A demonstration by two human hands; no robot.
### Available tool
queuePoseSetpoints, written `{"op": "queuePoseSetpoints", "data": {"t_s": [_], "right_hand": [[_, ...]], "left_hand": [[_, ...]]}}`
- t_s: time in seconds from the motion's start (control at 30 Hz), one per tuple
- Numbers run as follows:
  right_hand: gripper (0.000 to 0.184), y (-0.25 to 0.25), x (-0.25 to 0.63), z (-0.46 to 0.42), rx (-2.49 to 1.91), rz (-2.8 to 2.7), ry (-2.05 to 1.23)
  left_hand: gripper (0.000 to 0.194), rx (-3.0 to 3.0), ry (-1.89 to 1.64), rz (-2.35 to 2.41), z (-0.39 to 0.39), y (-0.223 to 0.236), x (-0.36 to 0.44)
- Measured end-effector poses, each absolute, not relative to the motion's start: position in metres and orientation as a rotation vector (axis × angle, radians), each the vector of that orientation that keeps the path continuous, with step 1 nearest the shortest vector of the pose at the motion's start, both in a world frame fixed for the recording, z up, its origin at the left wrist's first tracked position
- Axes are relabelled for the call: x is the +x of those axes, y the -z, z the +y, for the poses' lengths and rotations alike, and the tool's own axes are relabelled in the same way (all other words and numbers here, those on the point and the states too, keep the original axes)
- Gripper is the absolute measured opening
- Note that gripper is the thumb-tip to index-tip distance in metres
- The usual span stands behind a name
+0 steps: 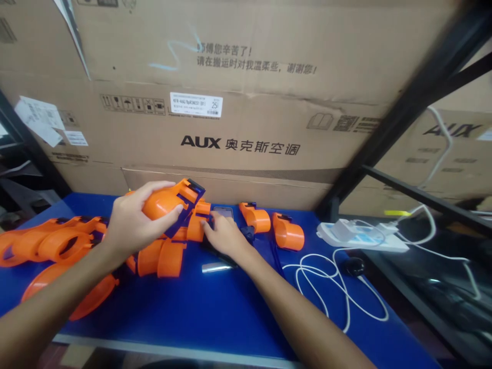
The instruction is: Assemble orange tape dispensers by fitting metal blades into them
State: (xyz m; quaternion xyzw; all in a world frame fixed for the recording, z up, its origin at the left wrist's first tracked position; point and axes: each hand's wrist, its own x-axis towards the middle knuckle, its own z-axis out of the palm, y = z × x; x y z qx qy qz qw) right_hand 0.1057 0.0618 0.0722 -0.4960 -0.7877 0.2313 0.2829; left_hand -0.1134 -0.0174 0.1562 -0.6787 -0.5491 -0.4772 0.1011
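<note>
My left hand (134, 218) is raised above the table, its thumb and fingers wrapped round an orange plastic cup-like part (163, 202) with a dark clip at its upper end. Lower and to the right, my right hand (225, 236) reaches down to the table with bent fingers. Its thumb is beside another orange ring-shaped part (195, 228). What those fingers grip is too small or hidden to make out. Just beyond them lies a phone (223, 211), partly covered by the hand. A flat silvery strip (217, 267) lies below the right wrist.
Several orange rings (63, 243) and a large orange bowl-like part (96, 297) lie at left. Orange cups (169, 259) stand near the middle, others (289, 234) at right. A power strip (361, 237) and white cable (346, 292) lie right. A cardboard box (246, 118) stands behind.
</note>
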Motion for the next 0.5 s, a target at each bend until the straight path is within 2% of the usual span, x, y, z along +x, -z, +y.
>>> {"op": "queuePoseSetpoints", "data": {"t_s": [0.1, 0.27, 0.4, 0.5], "right_hand": [[0.034, -0.079, 0.116, 0.058, -1.173, -1.963, -0.735], [0.044, -0.097, 0.127, 0.046, -0.849, -1.504, -1.341], [0.043, -0.102, 0.132, 0.035, -0.846, -1.37, -1.348], [0.043, -0.098, 0.141, 0.034, -0.891, -1.349, -1.281]], "left_hand": [[0.04, -2.031, 1.506, -1.564, -0.022, -0.149, -0.099], [0.039, -2.14, 1.725, -1.578, -0.026, -0.129, -0.072], [0.044, -2.257, 1.943, -1.671, -0.036, -0.116, -0.041], [0.061, -2.385, 2.209, -1.649, -0.042, -0.11, -0.024]]}}
